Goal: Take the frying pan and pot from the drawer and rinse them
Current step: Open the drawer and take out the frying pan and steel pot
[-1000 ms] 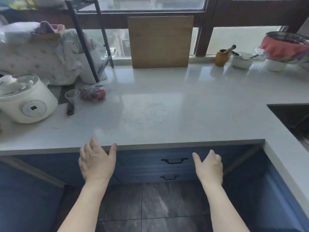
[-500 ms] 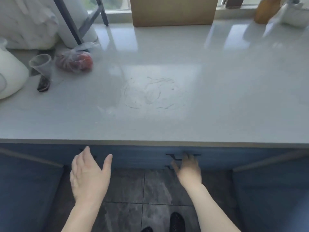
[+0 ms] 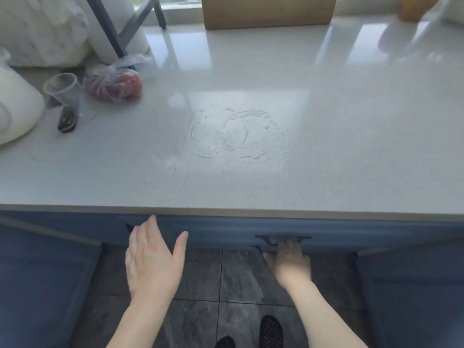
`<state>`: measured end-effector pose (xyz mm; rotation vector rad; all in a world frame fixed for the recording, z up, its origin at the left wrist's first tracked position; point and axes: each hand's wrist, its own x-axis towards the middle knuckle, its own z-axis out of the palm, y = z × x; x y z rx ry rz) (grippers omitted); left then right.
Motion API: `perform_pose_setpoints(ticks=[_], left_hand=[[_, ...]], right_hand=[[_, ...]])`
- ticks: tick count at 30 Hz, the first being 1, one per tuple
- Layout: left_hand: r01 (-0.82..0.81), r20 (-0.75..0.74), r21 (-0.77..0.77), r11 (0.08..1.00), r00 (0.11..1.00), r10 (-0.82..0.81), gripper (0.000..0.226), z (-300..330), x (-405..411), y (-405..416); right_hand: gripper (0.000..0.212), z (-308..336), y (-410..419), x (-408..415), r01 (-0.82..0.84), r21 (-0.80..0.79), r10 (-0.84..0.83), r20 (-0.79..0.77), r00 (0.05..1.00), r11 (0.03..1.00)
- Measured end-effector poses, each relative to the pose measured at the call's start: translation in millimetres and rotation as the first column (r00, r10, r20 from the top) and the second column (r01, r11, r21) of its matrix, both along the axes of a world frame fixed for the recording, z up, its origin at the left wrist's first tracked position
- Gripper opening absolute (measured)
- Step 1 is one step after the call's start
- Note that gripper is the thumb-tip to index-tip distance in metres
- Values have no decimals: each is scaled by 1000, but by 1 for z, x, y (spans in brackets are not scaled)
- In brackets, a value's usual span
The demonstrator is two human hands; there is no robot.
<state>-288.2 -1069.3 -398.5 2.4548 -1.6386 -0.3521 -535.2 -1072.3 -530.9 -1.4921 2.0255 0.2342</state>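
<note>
Right hand at the drawer handle, left hand idle; pan and pot not visible.

I see the right hand (image 3: 291,262) at 5 o'clock reaching under the black handle (image 3: 283,238) of the blue drawer (image 3: 226,231), fingers (image 3: 288,246) curled up behind the bar; whether they fully grip it I cannot tell. The left hand (image 3: 153,262) at 7 o'clock hovers before the drawer front, fingers straight and together, thumb spread, holding nothing. The drawer front sits just under the table (image 3: 351,146) edge. On the table: a wet smear (image 3: 236,134) at centre, a bagged red item (image 3: 113,84) and a clear cup (image 3: 64,92) at 10 o'clock, a cardboard board (image 3: 268,11) at 12 o'clock.
</note>
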Motion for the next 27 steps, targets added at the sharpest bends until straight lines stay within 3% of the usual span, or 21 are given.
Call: perform_pose_setpoints(ticks=[7,12,14,16,18,19,21,22,24,27], left_hand=[[143,17,15,990,990,-143,77,-11,6,16],[172,47,47,984,984,-174,83,-17,6,21],[146,75,115,983,985,-155,90,-21,6,24],[112,113,165,980,985,-132,98,-25,5,34],[93,117,184,979,986,-116,104,-27,6,47],[87,111,194,977,988,-110,105,-28,6,53],[72,98,210,975,991,-94,104,-29,7,62],[68,96,213,975,991,-90,103,-30,7,66],[58,102,207,977,992,-80,103,-29,7,73],[46,146,218,975,986,-79,105,-30,6,82]], right_hand=[[68,3,36,-6,-121,-6,121,-28,992,993],[67,2,64,3,-118,2,118,-50,992,993],[66,9,82,5,-73,20,73,-18,997,997],[54,26,104,7,70,-69,-65,75,995,995],[27,56,129,5,273,-342,-218,191,957,899],[21,76,139,2,355,-493,-261,249,932,794],[25,108,144,-16,389,-742,-295,264,918,547],[37,118,141,-31,367,-786,-344,209,915,497],[70,125,125,-64,368,-696,-485,32,874,617],[107,121,115,-98,420,-346,-504,-206,839,839]])
